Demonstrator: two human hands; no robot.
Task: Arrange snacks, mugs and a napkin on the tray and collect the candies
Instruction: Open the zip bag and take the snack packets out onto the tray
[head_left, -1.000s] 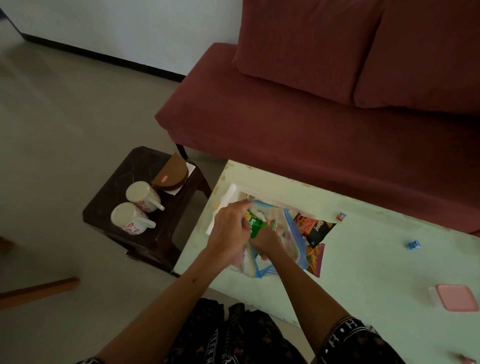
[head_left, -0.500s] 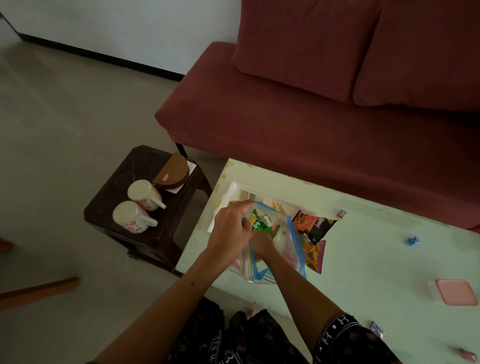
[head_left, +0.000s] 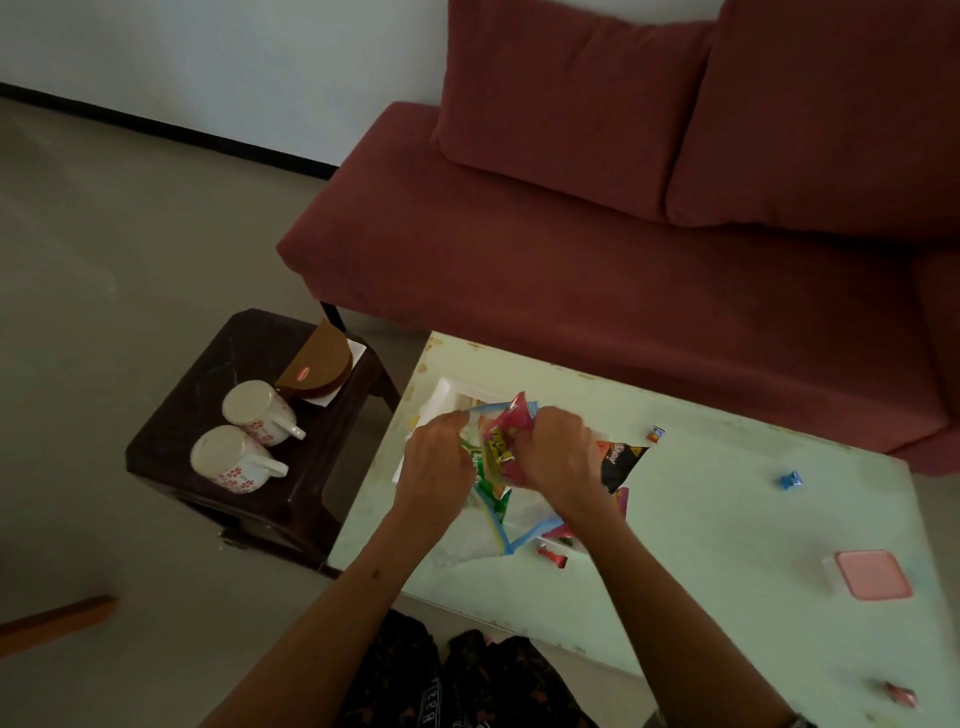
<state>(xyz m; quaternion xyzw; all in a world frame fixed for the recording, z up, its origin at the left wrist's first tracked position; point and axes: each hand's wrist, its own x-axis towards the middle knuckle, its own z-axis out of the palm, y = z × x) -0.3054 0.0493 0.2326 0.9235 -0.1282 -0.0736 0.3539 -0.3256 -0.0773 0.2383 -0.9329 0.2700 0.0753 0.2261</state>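
A pink snack packet (head_left: 506, 441) is pinched by the right hand (head_left: 558, 457) above the clear zip bag (head_left: 493, 525), whose mouth is gripped by the left hand (head_left: 436, 467), directly over the white tray (head_left: 441, 397), so the right is judged nearer.

At the far left corner of the pale green table (head_left: 727, 519), the left hand (head_left: 434, 470) grips the edge of a clear zip bag with a blue seal (head_left: 501, 525), while the right hand (head_left: 558, 457) grips a pink snack packet (head_left: 511, 441) at the bag's mouth. A white tray (head_left: 447, 392) lies beneath them. A black snack packet (head_left: 621, 462) lies just right of the hands. A blue-wrapped candy (head_left: 790, 479) lies toward the table's right edge, and a pink-lidded box (head_left: 872, 575) sits nearer the right edge. Two white floral mugs (head_left: 244, 441) stand on a dark side stool (head_left: 208, 374).
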